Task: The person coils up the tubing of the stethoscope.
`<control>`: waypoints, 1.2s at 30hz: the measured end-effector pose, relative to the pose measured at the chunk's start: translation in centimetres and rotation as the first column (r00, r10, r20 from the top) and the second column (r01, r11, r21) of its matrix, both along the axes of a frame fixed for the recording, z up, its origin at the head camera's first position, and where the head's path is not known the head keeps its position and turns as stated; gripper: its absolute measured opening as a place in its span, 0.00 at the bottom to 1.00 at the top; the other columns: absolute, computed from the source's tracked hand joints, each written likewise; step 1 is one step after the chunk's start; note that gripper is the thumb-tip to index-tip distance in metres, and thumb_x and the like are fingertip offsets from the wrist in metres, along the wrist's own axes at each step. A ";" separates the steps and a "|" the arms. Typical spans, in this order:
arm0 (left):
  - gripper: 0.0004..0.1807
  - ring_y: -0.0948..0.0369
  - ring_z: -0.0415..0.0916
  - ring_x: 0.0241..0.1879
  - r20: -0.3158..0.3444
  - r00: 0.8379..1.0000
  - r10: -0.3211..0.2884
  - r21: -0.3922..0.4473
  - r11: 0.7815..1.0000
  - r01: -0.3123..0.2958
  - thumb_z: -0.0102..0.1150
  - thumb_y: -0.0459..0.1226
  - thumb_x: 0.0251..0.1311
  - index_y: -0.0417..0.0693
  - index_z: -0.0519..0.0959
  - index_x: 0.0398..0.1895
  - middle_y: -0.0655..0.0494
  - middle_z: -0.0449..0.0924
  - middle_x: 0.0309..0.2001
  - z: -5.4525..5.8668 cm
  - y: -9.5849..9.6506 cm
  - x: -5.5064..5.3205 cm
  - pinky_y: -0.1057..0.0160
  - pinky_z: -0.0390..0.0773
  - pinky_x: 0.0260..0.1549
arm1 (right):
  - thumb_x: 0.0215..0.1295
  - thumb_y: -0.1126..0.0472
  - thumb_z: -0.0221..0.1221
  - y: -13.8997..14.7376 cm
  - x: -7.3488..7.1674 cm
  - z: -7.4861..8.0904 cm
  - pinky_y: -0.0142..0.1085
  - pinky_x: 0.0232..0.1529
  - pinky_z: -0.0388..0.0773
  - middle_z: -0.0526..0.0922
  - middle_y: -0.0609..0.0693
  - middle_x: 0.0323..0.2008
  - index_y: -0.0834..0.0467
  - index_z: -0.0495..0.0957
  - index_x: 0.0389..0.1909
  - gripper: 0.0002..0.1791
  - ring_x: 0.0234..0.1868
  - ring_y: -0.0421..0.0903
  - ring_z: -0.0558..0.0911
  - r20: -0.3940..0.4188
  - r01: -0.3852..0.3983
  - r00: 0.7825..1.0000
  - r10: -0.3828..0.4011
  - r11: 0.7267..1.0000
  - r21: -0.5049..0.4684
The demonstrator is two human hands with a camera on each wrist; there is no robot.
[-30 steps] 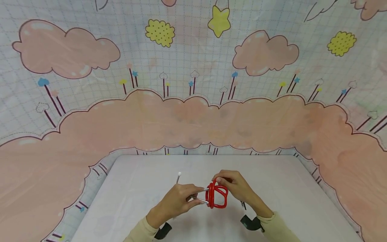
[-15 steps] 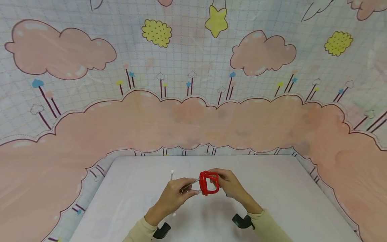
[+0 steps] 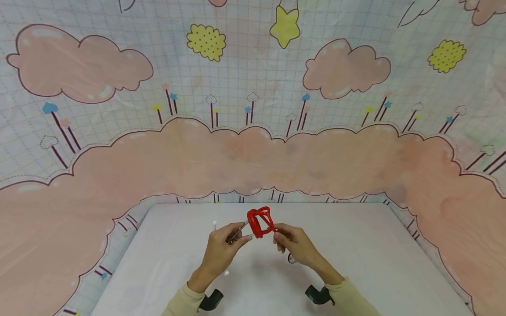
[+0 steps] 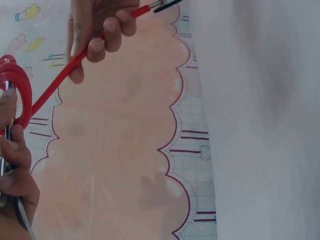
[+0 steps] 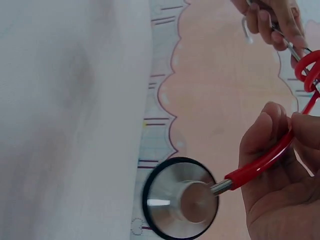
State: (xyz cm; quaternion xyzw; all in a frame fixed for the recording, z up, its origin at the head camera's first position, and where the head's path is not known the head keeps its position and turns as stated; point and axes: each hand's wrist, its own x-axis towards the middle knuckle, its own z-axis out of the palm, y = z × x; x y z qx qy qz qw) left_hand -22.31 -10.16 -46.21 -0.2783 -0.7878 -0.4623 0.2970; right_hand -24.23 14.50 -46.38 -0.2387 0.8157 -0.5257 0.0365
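- Note the position of the stethoscope (image 3: 252, 223): it is held above the table (image 3: 356, 245), between your two hands, higher in the head view and further left than one second ago.
- Left hand (image 3: 222, 245): your thumb and fingers grip the metal ear tubes (image 5: 294, 51), just beside the red coil; the white ear tips (image 3: 215, 224) project past the hand.
- Right hand (image 3: 297, 245): your fingertips pinch the red tubing (image 5: 261, 164) where it leaves the coil. This hand was at the top of the coil one second ago; it is now at the right side.
- Chest piece (image 5: 167, 210): it extends beyond the right hand, outside the coil and apart from it.
- Meaning, as a judgement: the right hand appears to be guiding the tubing end around the coil while the left hand steadies the frame; wrapping looks incomplete.
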 end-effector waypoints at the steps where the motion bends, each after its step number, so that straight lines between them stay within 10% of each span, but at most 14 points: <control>1: 0.18 0.73 0.68 0.23 0.004 1.000 0.011 0.003 1.000 -0.011 0.75 0.35 0.48 0.43 0.83 0.44 0.61 0.76 0.24 0.1 -0.1 0.0 0.76 0.73 0.21 | 0.73 0.57 0.54 0.1 0.1 -0.1 0.31 0.32 0.81 0.80 0.52 0.32 0.61 0.75 0.59 0.18 0.28 0.44 0.79 0.001 0.005 1.000 -0.005 1.000 0.009; 23: 0.20 0.73 0.67 0.22 0.031 0.994 0.109 -0.005 0.994 -0.109 0.75 0.34 0.47 0.40 0.83 0.45 0.62 0.75 0.23 0.6 -1.0 0.4 0.72 0.74 0.19 | 0.69 0.61 0.59 0.2 3.7 0.6 0.27 0.36 0.81 0.88 0.53 0.38 0.55 0.73 0.61 0.21 0.30 0.40 0.84 -0.092 -0.022 0.995 0.031 0.995 0.093; 36: 0.19 0.71 0.66 0.22 0.078 0.990 0.116 -0.029 0.993 -0.114 0.75 0.33 0.48 0.40 0.83 0.45 0.62 0.75 0.23 0.7 -1.1 0.6 0.72 0.74 0.20 | 0.71 0.64 0.56 0.0 4.5 1.2 0.30 0.30 0.82 0.86 0.52 0.36 0.55 0.84 0.46 0.09 0.30 0.37 0.82 -0.030 -0.123 0.992 0.125 0.991 0.043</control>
